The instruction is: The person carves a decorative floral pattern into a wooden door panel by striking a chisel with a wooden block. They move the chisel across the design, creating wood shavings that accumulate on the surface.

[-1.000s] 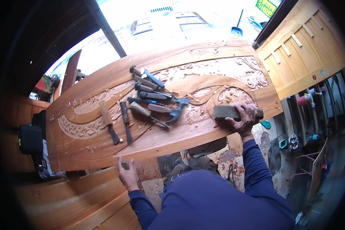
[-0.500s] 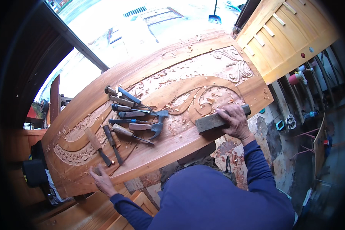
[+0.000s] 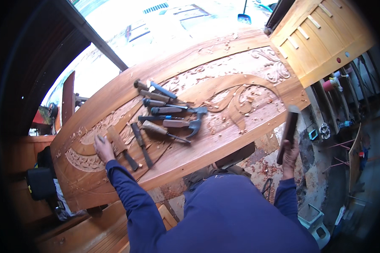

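My left hand [image 3: 105,150], fingers bent around something small I cannot make out, is over the carved left part of the wooden panel [image 3: 215,147], beside a wooden-handled chisel [image 3: 118,139]. My right hand [image 3: 289,158] grips a dark rectangular block [image 3: 290,124] upright, off the panel's near right edge. A cluster of chisels [image 3: 159,110] with wood and dark handles lies at the panel's middle with a claw hammer [image 3: 195,124]; another chisel [image 3: 141,143] lies apart, closer to my left hand. Wood shavings are scattered over the carving.
A pale yellow door [image 3: 321,42] with small battens stands at the upper right, over upright boards [image 3: 337,97]. A black case [image 3: 40,183] is at the left, a pale plastic stool [image 3: 314,221] at lower right. A dustpan [image 3: 244,17] is outside in the bright yard.
My right hand has lifted the block from the panel's surface and moved it rightward, turning it upright. My left hand has moved from the near edge up onto the left carving.
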A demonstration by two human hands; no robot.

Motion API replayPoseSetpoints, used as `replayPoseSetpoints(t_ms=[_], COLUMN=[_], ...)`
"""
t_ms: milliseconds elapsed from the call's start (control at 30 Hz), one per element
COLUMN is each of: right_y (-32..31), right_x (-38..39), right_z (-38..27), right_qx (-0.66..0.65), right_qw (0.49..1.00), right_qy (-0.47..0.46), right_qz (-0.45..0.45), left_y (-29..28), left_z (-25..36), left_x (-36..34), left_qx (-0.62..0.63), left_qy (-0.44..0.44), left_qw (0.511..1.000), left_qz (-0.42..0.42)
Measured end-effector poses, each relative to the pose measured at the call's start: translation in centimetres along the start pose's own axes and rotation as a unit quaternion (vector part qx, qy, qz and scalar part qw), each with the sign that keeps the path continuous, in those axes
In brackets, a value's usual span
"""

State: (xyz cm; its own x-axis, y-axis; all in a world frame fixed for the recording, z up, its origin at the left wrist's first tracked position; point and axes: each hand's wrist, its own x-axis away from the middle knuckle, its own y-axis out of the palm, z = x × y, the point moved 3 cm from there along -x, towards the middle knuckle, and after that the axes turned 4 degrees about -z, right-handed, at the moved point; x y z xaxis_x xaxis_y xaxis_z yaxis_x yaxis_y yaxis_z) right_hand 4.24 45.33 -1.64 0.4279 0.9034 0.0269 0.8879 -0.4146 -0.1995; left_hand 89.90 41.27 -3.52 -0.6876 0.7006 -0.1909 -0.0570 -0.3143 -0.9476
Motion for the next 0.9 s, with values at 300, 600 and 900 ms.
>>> replayPoseSetpoints(t_ms=[300, 600, 900], right_y=[0.2, -5.8, -18.4], right_x=[11.5, 18.5, 25.3], right_z=[3.2, 13.8, 26.3], right_qx=[-0.284, -0.147, -0.097], right_qw=[0.929, 0.876, 0.888], right_qy=[0.23, 0.417, 0.438], right_qz=[0.052, 0.19, 0.098], left_y=[-2.4, -6.4, -4.2], left_z=[-1.4, 1.7, 14.6], left_x=[2.0, 7.9, 12.8], left_qx=[0.086, 0.183, 0.261], left_qy=[-0.042, -0.035, 0.059], left_qw=[0.995, 0.979, 0.952], left_qz=[0.0, 0.078, -0.15])
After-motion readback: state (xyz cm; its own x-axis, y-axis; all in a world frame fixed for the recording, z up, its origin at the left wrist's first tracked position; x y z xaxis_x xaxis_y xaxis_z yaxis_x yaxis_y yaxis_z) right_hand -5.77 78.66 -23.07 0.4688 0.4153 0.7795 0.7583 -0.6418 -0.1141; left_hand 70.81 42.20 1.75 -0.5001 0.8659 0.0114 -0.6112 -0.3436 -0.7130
